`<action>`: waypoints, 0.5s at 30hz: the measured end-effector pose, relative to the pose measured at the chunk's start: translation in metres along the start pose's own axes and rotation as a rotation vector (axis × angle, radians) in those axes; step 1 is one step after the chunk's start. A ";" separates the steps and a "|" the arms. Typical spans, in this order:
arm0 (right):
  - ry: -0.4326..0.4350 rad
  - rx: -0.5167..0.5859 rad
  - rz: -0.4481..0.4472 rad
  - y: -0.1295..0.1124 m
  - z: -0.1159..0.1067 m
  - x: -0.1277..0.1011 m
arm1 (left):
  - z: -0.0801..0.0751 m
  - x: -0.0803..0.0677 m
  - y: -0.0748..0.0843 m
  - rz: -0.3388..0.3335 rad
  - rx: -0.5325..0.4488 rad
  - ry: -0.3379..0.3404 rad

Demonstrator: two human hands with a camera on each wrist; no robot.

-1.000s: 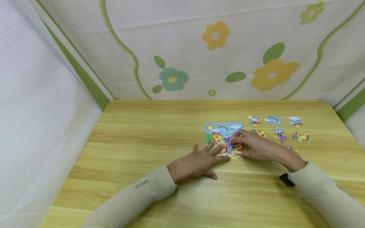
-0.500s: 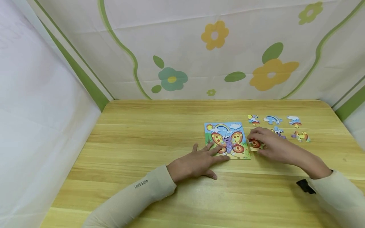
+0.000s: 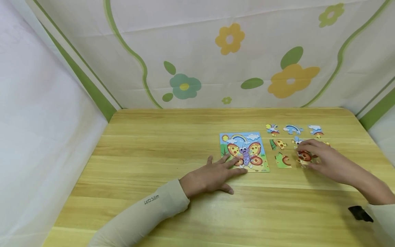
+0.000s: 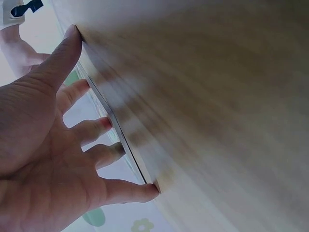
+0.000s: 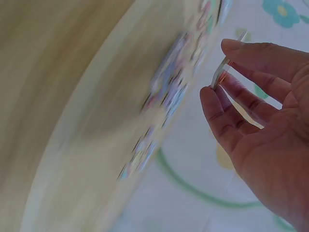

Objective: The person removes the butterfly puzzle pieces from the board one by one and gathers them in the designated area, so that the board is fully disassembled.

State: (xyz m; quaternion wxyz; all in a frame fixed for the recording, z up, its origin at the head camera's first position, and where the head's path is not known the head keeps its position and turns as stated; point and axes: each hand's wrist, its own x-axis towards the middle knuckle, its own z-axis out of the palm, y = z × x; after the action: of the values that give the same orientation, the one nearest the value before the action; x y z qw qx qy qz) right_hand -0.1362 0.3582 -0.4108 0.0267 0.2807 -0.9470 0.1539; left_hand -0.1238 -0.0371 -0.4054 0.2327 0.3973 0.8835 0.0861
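Observation:
My left hand [image 3: 210,176] lies with spread, straight fingers over the lower left of a square butterfly picture board [image 3: 240,138]. In the left wrist view, its fingertips [image 4: 104,123] press along the board's thin edge. Right of the board, my right hand [image 3: 334,163] pinches a jigsaw piece [image 3: 304,156] with a red swirl on it. The right wrist view shows this piece [image 5: 220,72] edge-on between thumb and fingers, raised off the table. Below and behind that hand, other pieces are partly hidden. A green and yellow jigsaw piece [image 3: 282,160] lies uncovered to its left.
Along the back right lie a sun piece [image 3: 273,129], a rainbow piece [image 3: 293,129] and a cloud piece [image 3: 316,130]. A spotted wing piece [image 3: 278,144] sits in the row in front. All rest on a wooden table [image 3: 160,144] before a flowered curtain [image 3: 203,51].
My right hand has moved right from the board's right side, carrying the red swirl jigsaw piece past the green and yellow one. My left hand has stayed on the board.

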 end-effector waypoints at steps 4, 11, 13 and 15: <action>-0.011 -0.041 0.034 0.017 -0.004 -0.014 | 0.001 0.000 0.000 0.005 -0.002 0.003; -0.062 -0.085 0.093 0.038 -0.009 -0.030 | 0.000 0.000 0.000 0.005 -0.001 0.006; -0.053 -0.095 0.088 0.042 -0.009 -0.033 | -0.001 0.000 0.000 0.003 -0.004 0.004; -0.046 -0.101 0.082 0.046 -0.009 -0.035 | -0.001 0.000 0.000 0.001 -0.006 0.003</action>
State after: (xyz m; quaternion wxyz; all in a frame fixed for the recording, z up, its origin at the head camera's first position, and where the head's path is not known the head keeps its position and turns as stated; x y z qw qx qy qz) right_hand -0.1318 0.4157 -0.4198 0.0127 0.2436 -0.9646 0.1005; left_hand -0.1239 -0.0372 -0.4044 0.2326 0.3970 0.8833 0.0896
